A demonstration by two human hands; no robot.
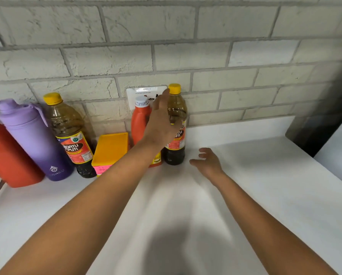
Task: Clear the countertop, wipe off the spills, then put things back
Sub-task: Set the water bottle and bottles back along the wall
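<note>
two soy bottles [70, 133], two flasks [35, 139]

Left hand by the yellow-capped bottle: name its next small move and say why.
Probably close the left hand around the right soy sauce bottle and lift it away. The hand is open in front of the bottle, fingers spread, not yet gripping. The bottles still stand in a row against the wall, so the countertop is not cleared. The right hand hovers open nearby, free to steady it.
</note>
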